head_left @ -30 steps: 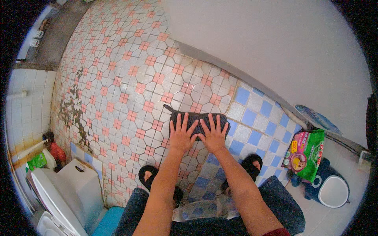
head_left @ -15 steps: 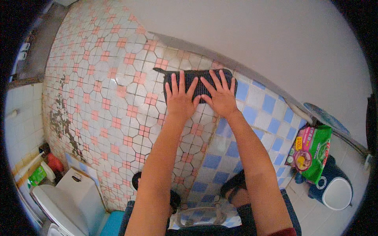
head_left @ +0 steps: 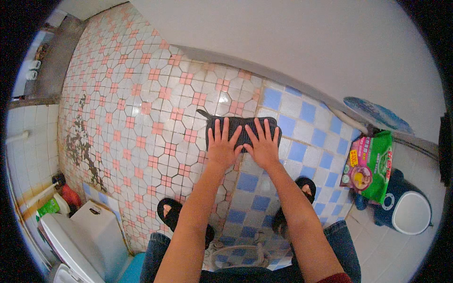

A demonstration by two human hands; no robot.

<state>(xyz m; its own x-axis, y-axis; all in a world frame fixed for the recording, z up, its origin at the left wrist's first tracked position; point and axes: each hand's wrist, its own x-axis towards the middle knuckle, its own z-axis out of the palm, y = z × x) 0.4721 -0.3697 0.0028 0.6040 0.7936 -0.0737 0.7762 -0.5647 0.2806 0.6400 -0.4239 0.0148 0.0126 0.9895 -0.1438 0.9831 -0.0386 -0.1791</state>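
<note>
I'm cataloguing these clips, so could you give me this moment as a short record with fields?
Left hand: left hand flat on the cloth, fingers spread
Right hand: right hand likewise, beside the left
Under hands: black ribbed cloth, loop at its upper-left corner
Surface: pink-and-white tiles meeting blue-and-white tiles; cloth lies across the join
Footwear: black, open-toed
Right side: green-and-pink package, dark blue container with white oval top
</note>
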